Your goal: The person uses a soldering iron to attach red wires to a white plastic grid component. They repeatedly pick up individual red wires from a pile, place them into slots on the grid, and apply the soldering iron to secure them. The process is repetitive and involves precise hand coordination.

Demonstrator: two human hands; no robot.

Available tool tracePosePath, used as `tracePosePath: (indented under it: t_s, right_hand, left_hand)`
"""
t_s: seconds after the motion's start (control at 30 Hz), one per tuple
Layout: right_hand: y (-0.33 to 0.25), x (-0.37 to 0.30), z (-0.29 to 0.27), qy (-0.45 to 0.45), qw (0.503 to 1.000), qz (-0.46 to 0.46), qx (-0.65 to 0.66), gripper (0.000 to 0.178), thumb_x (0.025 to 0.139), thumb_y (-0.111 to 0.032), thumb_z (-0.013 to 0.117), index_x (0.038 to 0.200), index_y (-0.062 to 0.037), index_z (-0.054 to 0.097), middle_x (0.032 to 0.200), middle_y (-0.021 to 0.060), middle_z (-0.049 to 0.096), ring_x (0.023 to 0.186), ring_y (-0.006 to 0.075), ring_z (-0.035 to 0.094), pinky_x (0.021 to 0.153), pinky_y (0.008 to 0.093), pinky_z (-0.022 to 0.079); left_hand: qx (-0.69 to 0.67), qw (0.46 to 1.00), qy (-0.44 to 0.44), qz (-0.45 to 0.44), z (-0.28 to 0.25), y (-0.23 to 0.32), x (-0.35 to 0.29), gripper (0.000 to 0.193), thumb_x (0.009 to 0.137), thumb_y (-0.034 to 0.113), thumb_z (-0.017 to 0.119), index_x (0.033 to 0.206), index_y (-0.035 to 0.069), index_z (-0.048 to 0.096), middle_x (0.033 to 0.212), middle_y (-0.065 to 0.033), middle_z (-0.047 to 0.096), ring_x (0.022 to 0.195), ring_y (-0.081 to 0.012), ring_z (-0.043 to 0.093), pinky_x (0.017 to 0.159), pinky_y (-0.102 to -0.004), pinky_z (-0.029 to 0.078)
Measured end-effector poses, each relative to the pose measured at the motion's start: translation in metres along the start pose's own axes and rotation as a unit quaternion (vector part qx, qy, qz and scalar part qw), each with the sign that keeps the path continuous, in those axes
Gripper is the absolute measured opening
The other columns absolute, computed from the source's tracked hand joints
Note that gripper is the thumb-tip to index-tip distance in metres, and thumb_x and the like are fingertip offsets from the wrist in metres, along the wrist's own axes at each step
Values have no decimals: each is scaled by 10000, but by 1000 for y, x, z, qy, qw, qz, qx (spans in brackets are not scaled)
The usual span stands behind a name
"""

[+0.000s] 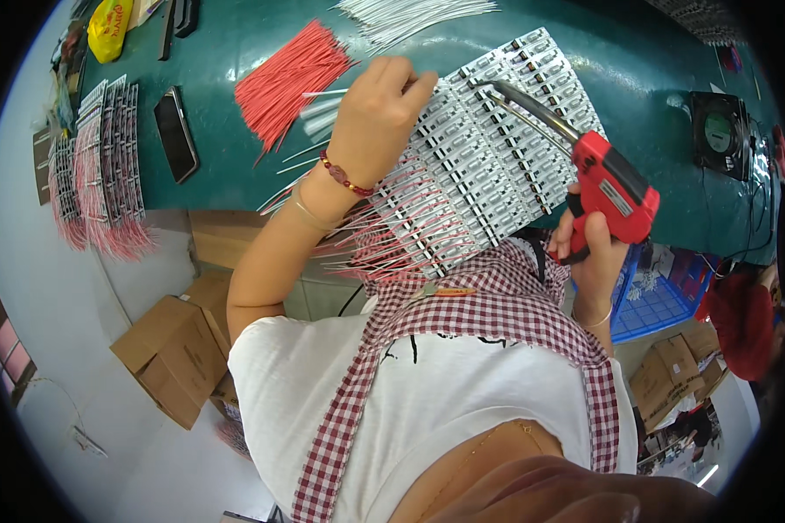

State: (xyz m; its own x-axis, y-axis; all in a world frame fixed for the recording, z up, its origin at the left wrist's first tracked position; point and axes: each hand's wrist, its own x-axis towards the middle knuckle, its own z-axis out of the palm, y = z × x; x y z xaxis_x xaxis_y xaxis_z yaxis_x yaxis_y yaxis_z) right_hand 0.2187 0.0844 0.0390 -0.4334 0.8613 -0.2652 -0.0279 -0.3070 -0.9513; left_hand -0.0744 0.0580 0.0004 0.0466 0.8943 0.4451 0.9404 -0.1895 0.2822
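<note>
Head view: R hand (pixel 595 246) grips red soldering gun (pixel 617 185), tip above boards (pixel 519 161) at surface's (pixel 650 105) near side. L hand (pixel 382 103) bent at boards' far-left; can't tell what's held. Risk: fingers burnt b/c tip's v. near, if it slips.

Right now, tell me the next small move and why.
Probably ease the red pistol-grip tool in the right hand nearer the left hand: its tip shows over the board panel, apart from the left fingers, which are at the panel's edge.
</note>
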Motion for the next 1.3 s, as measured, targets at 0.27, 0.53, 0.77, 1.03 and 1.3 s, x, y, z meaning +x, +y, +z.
tracePosePath:
  t_s: [0.27, 0.53, 0.77, 1.03, 1.3]
  right_hand:
    - [-3, 9, 17, 29, 996, 43, -76, 344, 918, -236, 602, 1081, 61, 541, 631, 64, 566, 477, 101, 511, 464, 240, 444]
    - [-1, 5, 25, 69, 990, 72, -96, 139, 860, -114, 681, 843, 2, 607, 658, 36, 604, 520, 89, 554, 478, 235, 445]
    - [8, 3, 18, 30, 982, 36, -183, 126, 847, -93, 700, 860, -11, 605, 652, 9, 588, 526, 79, 539, 484, 229, 424]
    - [1, -6, 13, -1, 984, 58, -167, 108, 907, -121, 635, 860, -30, 603, 696, -4, 567, 607, 87, 524, 553, 249, 426]
    - [5, -9, 10, -11, 994, 32, -100, 116, 915, -119, 620, 859, -20, 597, 689, 12, 567, 598, 86, 523, 541, 244, 423]
  left_hand:
    - [-22, 1000, -3, -5, 12, 8, -4, 268, 670, -39, 607, 929, 6, 660, 801, -80, 532, 739, -236, 543, 630, -336, 475]
    - [-40, 999, -9, -12, 15, 8, -4, 269, 676, -47, 599, 933, 3, 659, 803, -80, 524, 737, -237, 539, 639, -331, 473]
    - [-45, 999, -22, -21, 16, 8, -6, 266, 680, -47, 590, 932, 7, 655, 802, -80, 518, 748, -240, 540, 649, -332, 471]
    - [-35, 999, -25, -19, 19, 7, -7, 229, 693, -26, 588, 914, 8, 638, 809, -79, 522, 745, -243, 532, 656, -337, 457]
    - [-3, 1000, -4, 6, 15, 11, -4, 257, 689, -17, 588, 937, 15, 645, 813, -70, 521, 750, -236, 516, 673, -341, 421]
